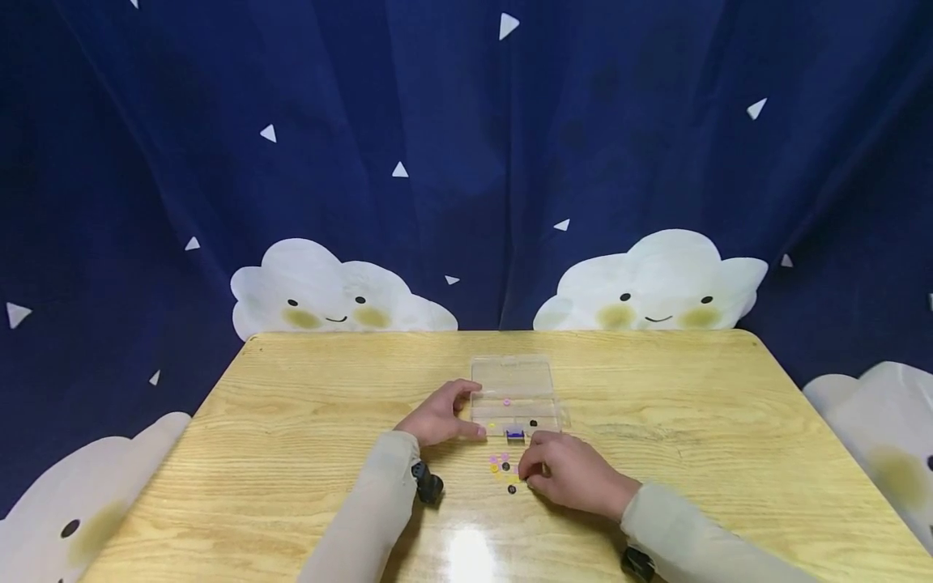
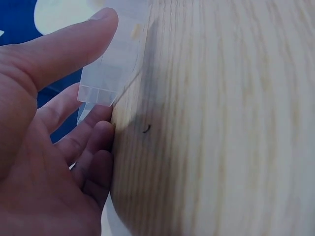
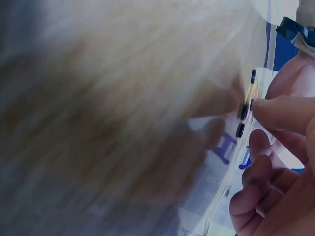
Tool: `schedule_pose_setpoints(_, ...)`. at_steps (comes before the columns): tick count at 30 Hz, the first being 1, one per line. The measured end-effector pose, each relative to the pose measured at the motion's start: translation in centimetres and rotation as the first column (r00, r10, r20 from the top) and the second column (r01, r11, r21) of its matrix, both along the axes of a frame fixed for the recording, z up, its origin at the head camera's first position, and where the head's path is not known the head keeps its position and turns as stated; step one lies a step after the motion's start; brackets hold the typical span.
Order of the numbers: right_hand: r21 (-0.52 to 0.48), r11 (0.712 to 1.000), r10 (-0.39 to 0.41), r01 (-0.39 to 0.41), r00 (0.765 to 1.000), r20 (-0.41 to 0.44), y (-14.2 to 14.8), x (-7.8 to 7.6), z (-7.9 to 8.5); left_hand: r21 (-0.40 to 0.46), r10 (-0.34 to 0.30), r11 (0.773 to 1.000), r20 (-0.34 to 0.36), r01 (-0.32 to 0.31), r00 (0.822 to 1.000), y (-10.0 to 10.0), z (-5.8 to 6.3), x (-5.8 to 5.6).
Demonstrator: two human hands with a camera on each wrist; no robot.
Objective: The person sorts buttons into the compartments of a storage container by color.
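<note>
A clear plastic box point(image 1: 477, 411) sits on the table with its lid point(image 1: 510, 375) folded back. My left hand point(image 1: 440, 417) holds the box's left end, thumb at the near side and fingers round the far side; the left wrist view shows the thumb over the clear wall point(image 2: 98, 94). In front of the box lie small round buttons: black point(image 1: 506, 466), pink point(image 1: 493, 459) and yellow point(image 1: 495, 469). Beside them my right hand point(image 1: 579, 478) pinches a small black button point(image 3: 252, 104) between thumb and forefinger. Inside the box are a pink button point(image 1: 506, 402) and a black button point(image 1: 534, 423).
A small blue-purple piece point(image 1: 514, 435) shows at the box's front edge. Wooden tabletop point(image 1: 291, 453) spreads around the box and buttons. Behind the table hangs a dark blue curtain point(image 1: 452, 202) with white clouds and triangles.
</note>
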State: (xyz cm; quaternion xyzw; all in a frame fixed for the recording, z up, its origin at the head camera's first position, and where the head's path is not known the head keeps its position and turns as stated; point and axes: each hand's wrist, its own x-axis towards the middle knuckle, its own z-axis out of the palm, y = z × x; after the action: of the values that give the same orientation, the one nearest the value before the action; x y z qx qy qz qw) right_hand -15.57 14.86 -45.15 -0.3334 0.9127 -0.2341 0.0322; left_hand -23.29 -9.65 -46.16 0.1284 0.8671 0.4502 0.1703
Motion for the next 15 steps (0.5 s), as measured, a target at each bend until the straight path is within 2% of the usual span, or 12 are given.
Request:
schedule_pose_setpoints(4,-0.001,1.000,0.023,-0.023,1.000,0.012,-0.46,0.24,0.01,0.006,-0.005,1.000,-0.005,0.005,1.000,-0.09,0.04,0.13)
schedule_pose_setpoints(15,0.008,1.000,-0.005,0.005,1.000,0.012,-0.83,0.08,-0.20,0.012,-0.012,1.000,-0.010,0.012,1.000,-0.23,0.29,0.22)
